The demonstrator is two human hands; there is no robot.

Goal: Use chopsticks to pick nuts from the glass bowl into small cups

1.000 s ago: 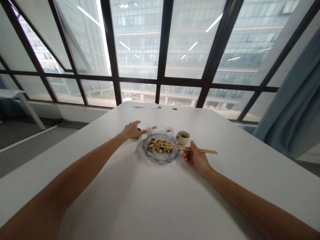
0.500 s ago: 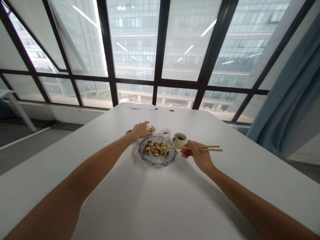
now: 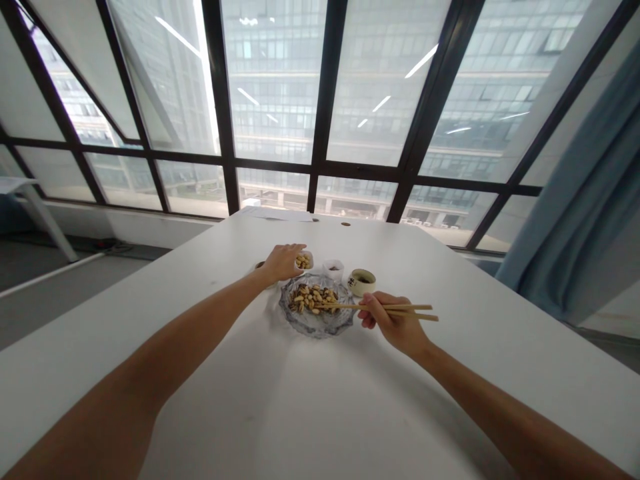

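Note:
My right hand [image 3: 395, 321] holds a pair of wooden chopsticks [image 3: 417, 308], fingers closed round them. Their tips reach left into a heap of nuts [image 3: 313, 299], some apparently in shells. The heap lies in a scalloped clear glass dish [image 3: 320, 329]. My left hand [image 3: 284, 261] stretches past the dish's far left side. Its fingers and thumb curve round a small white cup [image 3: 304, 261] with pale nuts inside. Another small white cup [image 3: 333, 269], with a little dark content, stands to the right. Beyond my right hand is a cream cup [image 3: 361, 283] with dark characters.
A further round container [image 3: 259, 265] is mostly hidden behind my left wrist. White papers [image 3: 280, 214] lie at the far end of the white table [image 3: 240, 400]. Tall windows [image 3: 273, 80] stand beyond, and a blue curtain [image 3: 575, 200] hangs at the right.
The chopsticks have dipped, their tips now lower among the nuts, and my right hand has come slightly down. My left hand keeps its place at the white cup. The view has shifted a little.

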